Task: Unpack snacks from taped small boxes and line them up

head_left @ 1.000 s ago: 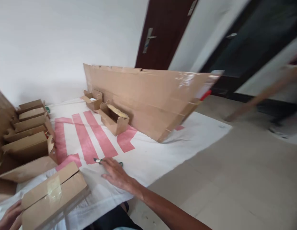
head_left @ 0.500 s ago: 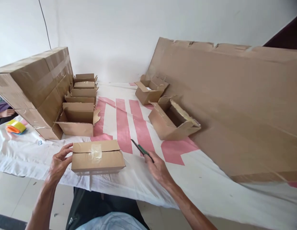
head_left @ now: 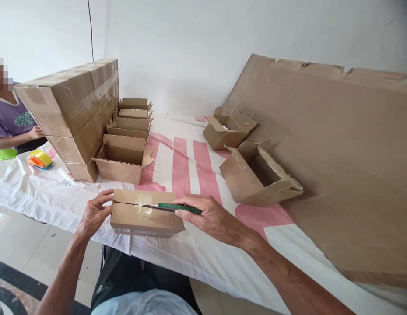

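A small closed cardboard box (head_left: 131, 220) lies on the cloth in front of me, with a piece of clear tape (head_left: 145, 212) across the seam of its top flaps. My left hand (head_left: 94, 214) grips the box's left end, thumb and fingers against that side. In my right hand (head_left: 206, 216) is a green utility knife (head_left: 170, 206), held over the right half of the box. Its blade points left and its tip is at the tape on the seam. Whether the blade has cut in, I cannot tell.
Stacked taped cartons (head_left: 75, 105) stand at the left, beside open small boxes (head_left: 120, 168). Two more open boxes (head_left: 256, 188) sit by a large cardboard sheet (head_left: 338, 175) at the right. Colourful rolls (head_left: 41, 159) lie far left, near a person in a purple shirt (head_left: 13, 113).
My right hand has brought the knife left, from beside the box to the tape on its top. The view has shifted left, showing more of the other person. My left hand still holds the box.
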`<act>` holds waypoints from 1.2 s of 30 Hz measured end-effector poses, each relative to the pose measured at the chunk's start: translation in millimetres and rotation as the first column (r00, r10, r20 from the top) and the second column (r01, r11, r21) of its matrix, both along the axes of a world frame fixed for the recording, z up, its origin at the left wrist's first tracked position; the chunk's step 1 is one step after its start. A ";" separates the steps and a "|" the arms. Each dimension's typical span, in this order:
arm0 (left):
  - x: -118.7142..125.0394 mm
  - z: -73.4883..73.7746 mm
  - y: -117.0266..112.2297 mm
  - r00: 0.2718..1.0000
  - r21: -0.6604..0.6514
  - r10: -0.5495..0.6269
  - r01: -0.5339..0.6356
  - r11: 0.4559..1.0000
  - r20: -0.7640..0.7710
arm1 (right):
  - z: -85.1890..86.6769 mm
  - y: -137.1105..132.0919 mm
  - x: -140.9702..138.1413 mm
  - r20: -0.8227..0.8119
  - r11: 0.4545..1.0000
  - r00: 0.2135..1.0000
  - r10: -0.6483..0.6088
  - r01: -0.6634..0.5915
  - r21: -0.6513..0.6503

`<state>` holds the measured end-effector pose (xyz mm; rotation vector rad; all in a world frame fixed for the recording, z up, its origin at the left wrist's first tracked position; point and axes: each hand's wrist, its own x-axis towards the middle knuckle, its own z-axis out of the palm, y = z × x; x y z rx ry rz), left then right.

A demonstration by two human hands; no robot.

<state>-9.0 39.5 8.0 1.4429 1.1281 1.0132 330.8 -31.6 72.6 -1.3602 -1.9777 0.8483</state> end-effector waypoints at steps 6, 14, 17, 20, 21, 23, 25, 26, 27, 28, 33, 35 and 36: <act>-2.0 -7.3 -0.8 0.999 0.021 -0.016 0.015 1.000 0.028 | 4.6 21.6 -14.3 0.094 0.991 0.990 0.107 -0.114 0.068; -3.5 -10.6 -0.9 1.000 0.047 -0.008 0.008 0.999 -0.003 | 8.8 34.0 -20.5 0.193 0.978 0.968 0.158 -0.180 0.104; -3.4 -10.7 -1.0 1.000 0.060 -0.010 0.010 0.998 0.000 | 9.4 35.8 -21.5 0.223 0.974 0.962 0.160 -0.190 0.119; -3.7 -11.0 -0.8 1.000 0.064 -0.013 0.013 0.998 0.002 | 12.5 37.0 -22.8 0.256 0.971 0.953 0.161 -0.199 0.130; -4.0 -11.1 -0.8 1.000 0.066 -0.016 0.016 0.998 0.001 | 14.0 37.3 -23.3 0.267 0.972 0.951 0.158 -0.198 0.129; -4.6 -11.4 -0.8 1.000 0.072 -0.021 0.021 0.997 -0.003 | 17.4 37.4 -24.1 0.290 0.975 0.945 0.152 -0.192 0.114; -5.1 -11.9 -0.8 1.000 0.074 -0.023 0.024 0.997 -0.006 | 20.6 37.2 -24.6 0.318 0.978 0.937 0.148 -0.186 0.093; -5.2 -12.2 -0.7 1.000 0.074 -0.023 0.023 0.997 -0.007 | 22.1 36.9 -24.9 0.335 0.979 0.931 0.147 -0.185 0.084; -5.4 -12.6 -0.6 1.000 0.073 -0.022 0.023 0.997 -0.009 | 23.7 36.6 -25.2 0.355 0.980 0.924 0.145 -0.183 0.077; -5.5 -13.1 -0.4 1.000 0.073 -0.022 0.023 0.997 -0.010 | 25.5 36.2 -25.7 0.377 0.981 0.915 0.142 -0.182 0.072; -6.6 -17.2 1.3 1.000 0.069 -0.024 0.025 0.997 -0.011 | 35.0 35.7 -32.7 0.498 0.977 0.857 0.134 -0.197 0.076; -7.0 -18.5 1.9 1.000 0.071 -0.028 0.029 0.997 -0.007 | 36.8 37.2 -37.5 0.543 0.970 0.828 0.141 -0.225 0.090; -7.1 -18.8 2.1 1.000 0.072 -0.032 0.032 0.997 -0.002 | 36.9 38.4 -40.1 0.563 0.967 0.815 0.139 -0.235 0.101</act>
